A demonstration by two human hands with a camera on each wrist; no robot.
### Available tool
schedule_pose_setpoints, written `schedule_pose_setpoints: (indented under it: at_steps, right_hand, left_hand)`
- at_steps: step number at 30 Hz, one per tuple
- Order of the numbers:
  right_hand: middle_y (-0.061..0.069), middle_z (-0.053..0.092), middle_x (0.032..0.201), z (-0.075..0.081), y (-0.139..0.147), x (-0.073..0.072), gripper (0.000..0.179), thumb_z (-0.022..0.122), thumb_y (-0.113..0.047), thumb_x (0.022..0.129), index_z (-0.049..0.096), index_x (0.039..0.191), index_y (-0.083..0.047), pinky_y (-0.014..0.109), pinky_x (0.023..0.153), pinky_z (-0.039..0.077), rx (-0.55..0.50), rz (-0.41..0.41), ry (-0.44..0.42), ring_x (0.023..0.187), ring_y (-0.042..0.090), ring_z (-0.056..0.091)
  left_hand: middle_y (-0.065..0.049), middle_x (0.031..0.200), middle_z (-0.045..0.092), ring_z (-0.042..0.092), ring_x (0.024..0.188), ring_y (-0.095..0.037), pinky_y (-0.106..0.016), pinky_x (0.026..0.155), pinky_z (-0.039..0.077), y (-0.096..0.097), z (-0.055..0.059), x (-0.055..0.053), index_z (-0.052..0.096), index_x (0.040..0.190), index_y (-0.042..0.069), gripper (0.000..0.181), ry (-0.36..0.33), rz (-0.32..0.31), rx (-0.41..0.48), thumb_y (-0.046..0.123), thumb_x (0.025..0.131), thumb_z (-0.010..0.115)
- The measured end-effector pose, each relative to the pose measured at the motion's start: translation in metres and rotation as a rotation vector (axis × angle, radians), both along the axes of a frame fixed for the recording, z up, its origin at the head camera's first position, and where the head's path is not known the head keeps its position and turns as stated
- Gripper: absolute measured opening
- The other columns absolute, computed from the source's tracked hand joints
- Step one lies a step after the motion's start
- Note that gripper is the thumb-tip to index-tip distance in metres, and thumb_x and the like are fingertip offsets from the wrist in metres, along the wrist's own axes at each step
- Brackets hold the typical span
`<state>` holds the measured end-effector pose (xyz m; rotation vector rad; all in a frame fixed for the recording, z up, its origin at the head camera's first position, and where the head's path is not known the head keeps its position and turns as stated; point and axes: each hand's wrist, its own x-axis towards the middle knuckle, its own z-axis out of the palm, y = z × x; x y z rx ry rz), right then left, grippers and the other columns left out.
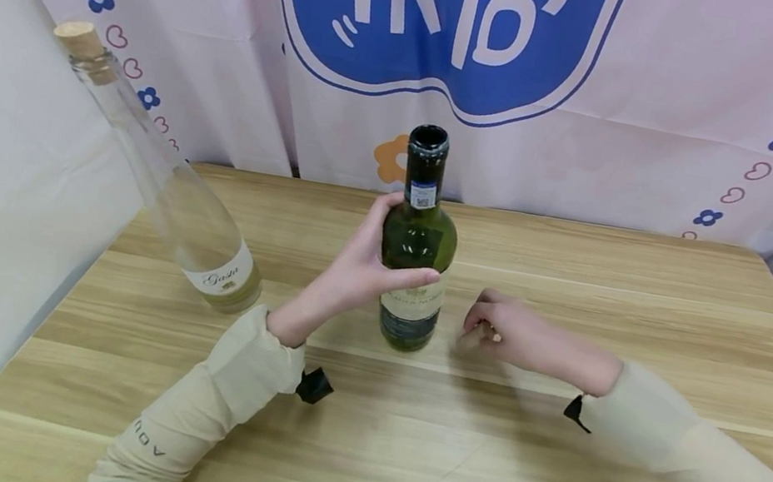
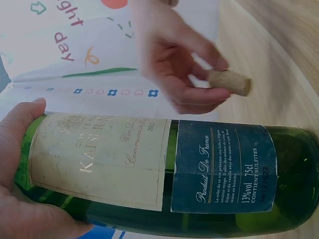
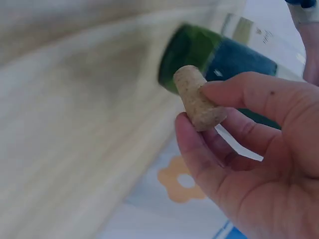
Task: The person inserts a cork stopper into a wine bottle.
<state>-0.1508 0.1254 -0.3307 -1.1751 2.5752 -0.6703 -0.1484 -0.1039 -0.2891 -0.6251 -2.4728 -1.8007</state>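
Note:
A green wine bottle [image 1: 420,240] stands upright on the wooden table, its mouth uncorked. My left hand [image 1: 361,266] grips it around the body from the left, thumb across the front. In the left wrist view the bottle's cream label and dark blue label [image 2: 223,167] face the camera. To the right of the bottle, just above the table, my right hand [image 1: 519,334] pinches a cork [image 3: 198,97] between thumb and fingers. The cork [image 2: 230,82] is apart from the bottle and juts out past the fingertips.
A tall clear bottle [image 1: 206,229] with a cork stopper [image 1: 80,41] and a "Gasta" label stands at the left of the table [image 1: 352,455]. Behind the table hangs a pale cloth [image 1: 671,168] with a blue emblem, hearts and flowers.

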Motion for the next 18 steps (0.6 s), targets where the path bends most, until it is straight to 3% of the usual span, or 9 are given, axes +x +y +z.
schedule_pose_setpoints:
  at_steps: [13, 18]
  right_hand:
    - [0.008, 0.060, 0.090, 0.054, 0.007, -0.010, 0.021, 0.059, 0.007, 0.076, 0.059, 0.097, 0.004, 0.033, 0.072, 0.051, -0.084, -0.080, 0.095, 0.081, 0.019, 0.059]
    - [0.007, 0.063, 0.087, 0.077, 0.008, -0.015, 0.020, 0.064, 0.006, 0.075, 0.061, 0.094, 0.002, 0.036, 0.071, 0.052, -0.147, -0.073, 0.206, 0.080, 0.020, 0.061]
  left_hand:
    - [-0.008, 0.126, 0.044, 0.048, 0.110, -0.022, -0.040, 0.093, 0.041, 0.000, -0.001, -0.001, 0.026, 0.134, 0.007, 0.080, 0.005, -0.006, -0.001, 0.010, 0.072, 0.077]
    - [-0.008, 0.127, 0.044, 0.048, 0.110, -0.023, -0.040, 0.093, 0.041, 0.000, 0.000, 0.000, 0.026, 0.134, 0.008, 0.081, -0.007, 0.000, -0.004, 0.010, 0.072, 0.077]
